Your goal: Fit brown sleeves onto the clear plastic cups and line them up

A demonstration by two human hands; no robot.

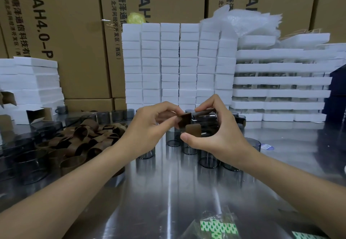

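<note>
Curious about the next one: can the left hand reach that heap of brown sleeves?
Probably yes: the heap lies uncovered beside the left hand, which must first release the sleeve it pinches.

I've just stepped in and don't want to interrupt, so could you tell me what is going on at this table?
A person is wrapping a brown sleeve around a clear plastic cup held above the metal table. The right hand grips the cup on its side, while the left hand pinches the sleeve's loose end. A pile of spare sleeves lies to the left, and bare cups stand beneath the hands.
</note>
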